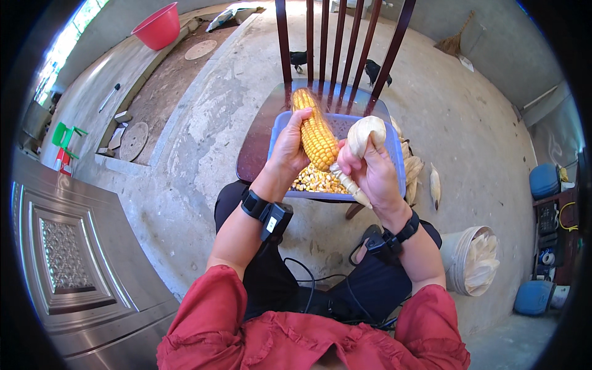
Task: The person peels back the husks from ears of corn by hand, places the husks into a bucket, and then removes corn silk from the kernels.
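Note:
A yellow ear of corn (317, 134) lies along my left hand (292, 143), its kernels bare and fine silk clinging to its upper side. Pulled-back pale husk (367, 134) is bunched in my right hand (372, 169), at the stalk end of the ear. The short jointed stalk (354, 184) sticks out below that hand. Both hands are above a blue plastic basket (400, 162) that holds loose corn kernels (317, 181). The basket rests on the seat of a dark wooden chair (254, 150), whose slatted back rises beyond it.
Corn in dry husks (411, 171) lies right of the chair, with one separate ear (435, 185) on the concrete floor. A white bucket (455, 261) of husks stands by my right leg. Two black birds (372, 71) are behind the chair. A metal door (92, 259) is at left.

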